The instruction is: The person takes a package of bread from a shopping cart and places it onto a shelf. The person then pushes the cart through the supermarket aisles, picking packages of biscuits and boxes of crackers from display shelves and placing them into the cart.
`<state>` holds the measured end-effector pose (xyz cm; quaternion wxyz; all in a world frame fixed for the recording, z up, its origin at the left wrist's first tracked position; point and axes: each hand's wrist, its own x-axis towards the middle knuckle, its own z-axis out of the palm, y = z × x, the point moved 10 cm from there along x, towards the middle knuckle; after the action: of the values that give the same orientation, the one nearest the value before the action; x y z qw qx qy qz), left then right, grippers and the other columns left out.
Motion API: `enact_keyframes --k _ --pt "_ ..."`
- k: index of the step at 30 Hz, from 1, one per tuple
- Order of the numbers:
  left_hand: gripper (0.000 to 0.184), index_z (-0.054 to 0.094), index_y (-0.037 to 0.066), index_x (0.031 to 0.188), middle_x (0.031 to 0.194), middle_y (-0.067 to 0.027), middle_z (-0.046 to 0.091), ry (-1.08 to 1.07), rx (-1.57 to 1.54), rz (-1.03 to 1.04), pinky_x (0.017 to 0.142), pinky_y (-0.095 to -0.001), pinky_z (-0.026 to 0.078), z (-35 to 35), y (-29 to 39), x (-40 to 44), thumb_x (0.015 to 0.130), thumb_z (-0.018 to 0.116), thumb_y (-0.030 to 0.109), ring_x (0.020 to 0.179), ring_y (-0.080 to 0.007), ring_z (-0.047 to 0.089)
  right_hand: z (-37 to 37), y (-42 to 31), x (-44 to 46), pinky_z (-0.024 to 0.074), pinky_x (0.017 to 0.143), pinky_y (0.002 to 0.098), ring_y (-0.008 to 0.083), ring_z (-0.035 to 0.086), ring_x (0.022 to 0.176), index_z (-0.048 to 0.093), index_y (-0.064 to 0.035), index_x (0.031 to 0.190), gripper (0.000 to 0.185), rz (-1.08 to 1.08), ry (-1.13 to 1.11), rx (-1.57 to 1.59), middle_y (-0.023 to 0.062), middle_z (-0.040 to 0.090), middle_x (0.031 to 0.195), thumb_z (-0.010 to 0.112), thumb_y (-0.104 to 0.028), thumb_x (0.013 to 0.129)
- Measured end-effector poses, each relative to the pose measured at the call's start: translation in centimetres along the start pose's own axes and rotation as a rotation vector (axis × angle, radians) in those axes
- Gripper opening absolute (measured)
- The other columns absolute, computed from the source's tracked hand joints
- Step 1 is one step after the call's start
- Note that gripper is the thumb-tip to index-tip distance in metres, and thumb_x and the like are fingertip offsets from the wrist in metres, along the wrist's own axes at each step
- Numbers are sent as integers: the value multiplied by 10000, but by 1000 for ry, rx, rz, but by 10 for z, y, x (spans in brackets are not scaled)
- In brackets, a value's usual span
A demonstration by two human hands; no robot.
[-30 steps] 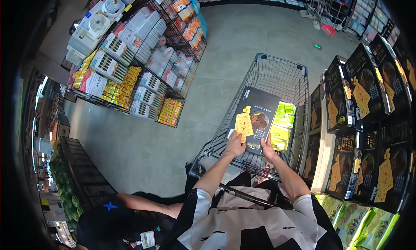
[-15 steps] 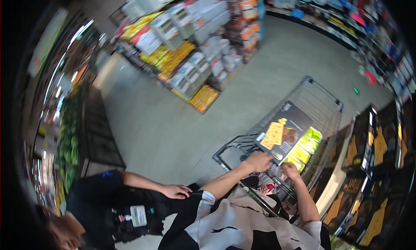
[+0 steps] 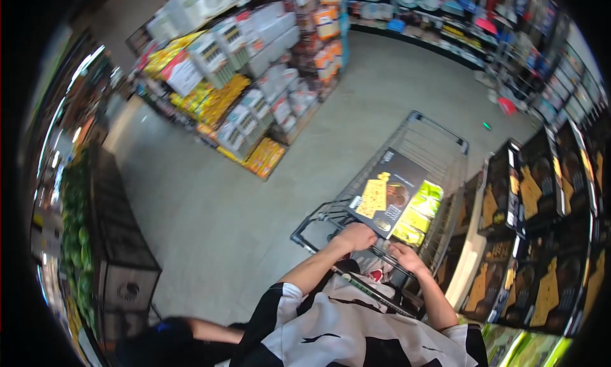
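Observation:
A dark box (image 3: 390, 193) with a yellow cracker picture lies in the wire shopping cart (image 3: 438, 133), beside green-yellow packs (image 3: 419, 213). At the box's near edge is my left hand (image 3: 358, 236), fingers curled by the cart's rear rail; what it grips is hidden. My right hand (image 3: 406, 257) is at the same rail below the green packs, its fingers bent inward, and I cannot make out anything held in it. The cart's handle bar (image 3: 375, 293) runs in front of my shirt, below both hands.
Stacked dark boxes (image 3: 530, 189) line the right side. A promotional display (image 3: 223, 106) stands at upper left. Green melons (image 3: 77, 240) lie in a dark wooden stand (image 3: 127, 271) at left. Another person's arm (image 3: 216, 332) shows at bottom left. Shelves with housewares (image 3: 426, 17) run along the back.
My hands have left the sides of the box and drawn back to the cart's near end. The view has turned. The other person's hand and badge no longer show.

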<state>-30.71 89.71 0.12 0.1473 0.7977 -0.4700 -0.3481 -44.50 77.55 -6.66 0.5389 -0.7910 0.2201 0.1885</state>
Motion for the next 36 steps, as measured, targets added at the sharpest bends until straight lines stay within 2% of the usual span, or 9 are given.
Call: enact_keyframes --k 6,12,18,20,24,26,29,32,36 --pt "359 713 89 1207 1181 -217 702 -29 28 227 994 -532 503 16 -4 14 1040 538 355 1120 -423 655 -31 -63 -69 521 1027 419 373 680 1162 674 20 1281 425 -253 244 -189 221 703 1243 525 -330 1091" --pt "351 680 41 1280 1212 -174 677 -57 -301 263 1001 -430 504 -65 13 -56 1028 648 283 1147 -354 645 -191 -177 -252 602 883 386 236 748 987 708 35 1068 259 -332 482 459 154 736 1176 565 -181 1067" --pt "358 687 47 1282 1401 -191 559 -50 -91 429 1122 -476 407 -49 14 -78 995 687 260 1314 -397 521 29 -32 -315 609 805 386 263 748 906 622 13 1322 438 623 -832 -177 156 733 1092 508 -119 919" --pt "342 690 27 1256 1397 -193 553 -9 -117 421 1122 -484 402 -48 13 -83 984 693 234 1315 -405 515 123 99 -302 591 814 459 317 743 941 676 -38 1204 364 697 -556 -16 158 739 1021 627 -147 860" --pt "324 674 15 1266 1409 -190 542 -2 -129 405 1137 -476 380 -47 12 -85 990 670 184 1334 -399 495 134 107 -240 569 842 508 429 695 973 701 -32 1074 272 -23 541 27 224 719 1006 699 -147 828" --pt "311 677 35 1271 1386 -178 559 -10 -137 400 1122 -474 381 -47 11 -79 995 663 179 1325 -378 503 142 106 -228 578 841 455 344 725 958 698 -31 1081 229 -13 591 -76 164 741 1039 718 -133 877" --pt "304 683 50 1270 1355 -164 576 -36 -112 397 1103 -465 388 -48 13 -75 996 662 179 1292 -364 518 136 99 -250 572 805 361 175 699 906 714 -48 1075 202 187 861 826 56 733 1025 746 -200 945" --pt "291 691 55 1256 1319 -157 589 -65 -95 414 1085 -459 396 -45 16 -68 995 661 178 1242 -357 538 162 78 -254 518 767 257 33 607 918 711 -49 1128 144 249 436 1249 -43 691 1006 623 -136 1055" --pt "265 706 58 1220 1271 -149 600 -123 -63 444 1066 -461 406 -40 18 -61 990 663 181 1198 -351 555 151 46 -237 534 840 408 325 715 993 641 -9 1156 171 113 363 54 84 729 1019 577 -69 1010"
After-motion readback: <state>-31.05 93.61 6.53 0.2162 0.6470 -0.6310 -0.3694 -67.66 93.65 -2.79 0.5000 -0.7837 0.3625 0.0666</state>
